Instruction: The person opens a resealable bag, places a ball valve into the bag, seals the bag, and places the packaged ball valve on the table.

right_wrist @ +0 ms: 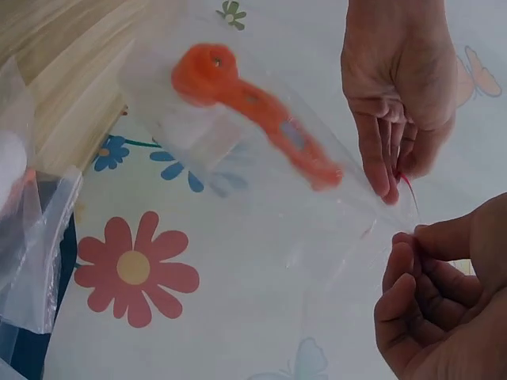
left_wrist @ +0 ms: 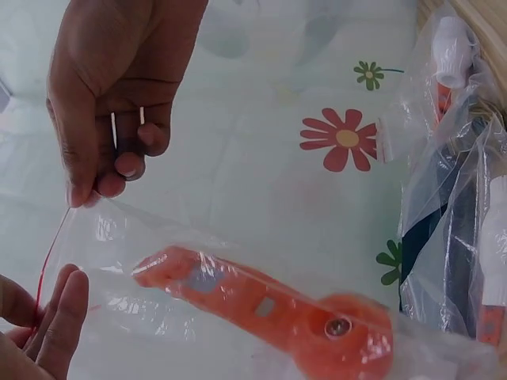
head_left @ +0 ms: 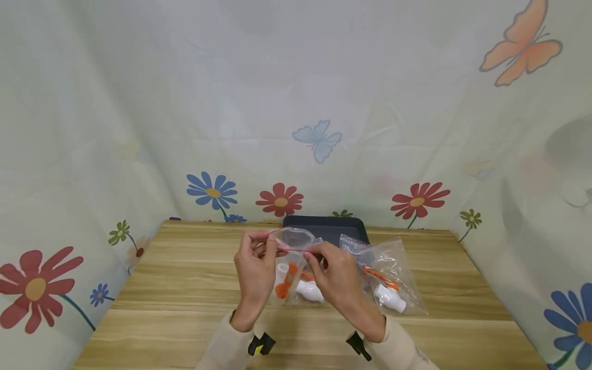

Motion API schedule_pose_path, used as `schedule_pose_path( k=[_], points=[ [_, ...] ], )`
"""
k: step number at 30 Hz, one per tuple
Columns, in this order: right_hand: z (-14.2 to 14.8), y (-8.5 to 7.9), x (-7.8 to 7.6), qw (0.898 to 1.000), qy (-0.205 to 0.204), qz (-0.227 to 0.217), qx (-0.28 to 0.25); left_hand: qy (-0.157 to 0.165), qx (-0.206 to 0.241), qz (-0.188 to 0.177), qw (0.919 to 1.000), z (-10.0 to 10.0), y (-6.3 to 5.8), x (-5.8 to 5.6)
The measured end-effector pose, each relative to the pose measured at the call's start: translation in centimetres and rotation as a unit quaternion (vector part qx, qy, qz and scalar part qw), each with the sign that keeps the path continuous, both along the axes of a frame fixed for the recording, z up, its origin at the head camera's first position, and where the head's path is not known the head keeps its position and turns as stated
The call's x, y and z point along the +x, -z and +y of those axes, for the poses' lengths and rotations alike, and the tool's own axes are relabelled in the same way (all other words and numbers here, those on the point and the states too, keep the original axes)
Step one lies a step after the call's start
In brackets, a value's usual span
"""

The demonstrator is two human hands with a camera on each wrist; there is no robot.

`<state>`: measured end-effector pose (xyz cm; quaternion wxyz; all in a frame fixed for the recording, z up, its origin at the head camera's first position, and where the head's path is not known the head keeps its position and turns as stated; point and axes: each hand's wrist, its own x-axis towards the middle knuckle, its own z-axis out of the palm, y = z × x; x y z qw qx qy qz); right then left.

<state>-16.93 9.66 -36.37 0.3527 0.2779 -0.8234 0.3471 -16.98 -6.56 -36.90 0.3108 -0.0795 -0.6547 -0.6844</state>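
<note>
Over the table, both hands pinch the rim of a clear zip bag (head_left: 296,238) with a red line along its mouth. My left hand (head_left: 256,270) grips one end of the rim. My right hand (head_left: 337,275) grips the other, thumb against fingers. The mouth looks spread in the head view. Inside lies an orange plastic piece (left_wrist: 265,305), a long slotted arm with a round end and a screw. A whitish part (right_wrist: 198,134) sits beside it, blurred by the plastic. The right wrist view shows the left hand (right_wrist: 396,87) above the right hand (right_wrist: 444,301).
A clear bag (head_left: 413,295) with a white bottle-shaped piece (head_left: 390,298) and an orange part lies to the right. Another white piece (head_left: 310,291) lies between my hands. A dark tray (head_left: 324,222) stands at the back of the wooden table (head_left: 194,267), before a flowered curtain (head_left: 259,103).
</note>
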Motion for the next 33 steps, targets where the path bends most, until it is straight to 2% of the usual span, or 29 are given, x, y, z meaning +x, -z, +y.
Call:
schedule_pose_path(
  k=[6, 9, 11, 13, 15, 18, 23, 27, 28, 31, 33],
  points=[
    [0.7, -1.4, -0.6, 0.999, -0.026, 0.012, 0.019, 0.009, -0.017, -0.014, 0.9997, -0.4, -0.2, 0.4],
    [1.2, -2.0, -1.3, 0.998, -0.037, 0.045, 0.037, 0.015, -0.021, -0.009, 0.9996, -0.7, -0.3, 0.6],
    [1.6, -2.3, -1.8, 0.996, -0.045, 0.065, 0.049, 0.008, -0.04, 0.003, 0.9992, -0.8, -0.5, 0.7],
    [2.0, -2.6, -2.1, 0.994, -0.051, 0.07, 0.063, -0.01, -0.081, 0.023, 0.9964, -1.0, -0.8, 0.9],
    [2.4, -2.9, -2.1, 0.994, -0.054, 0.057, 0.077, -0.029, -0.143, 0.042, 0.9884, -1.1, -1.1, 1.0],
    [2.9, -3.4, -1.9, 0.995, -0.047, 0.03, 0.088, -0.035, -0.239, 0.055, 0.9689, -1.2, -1.7, 0.8],
    [3.1, -3.7, -1.9, 0.994, -0.046, 0.016, 0.1, 0.015, -0.356, 0.033, 0.9338, -0.9, -2.5, 0.3],
    [3.1, -3.6, -2.0, 0.991, -0.065, 0.031, 0.112, 0.046, -0.408, 0.017, 0.9118, -0.6, -2.7, 0.0],
    [3.0, -3.5, -2.0, 0.99, -0.07, 0.034, 0.115, 0.052, -0.414, 0.015, 0.9085, -0.5, -2.6, -0.1],
    [2.9, -3.5, -2.0, 0.988, -0.08, 0.038, 0.123, 0.063, -0.428, 0.016, 0.9015, -0.4, -2.4, -0.2],
    [2.9, -3.5, -2.0, 0.988, -0.084, 0.038, 0.126, 0.068, -0.427, 0.019, 0.9017, -0.4, -2.3, -0.3]
  ],
)
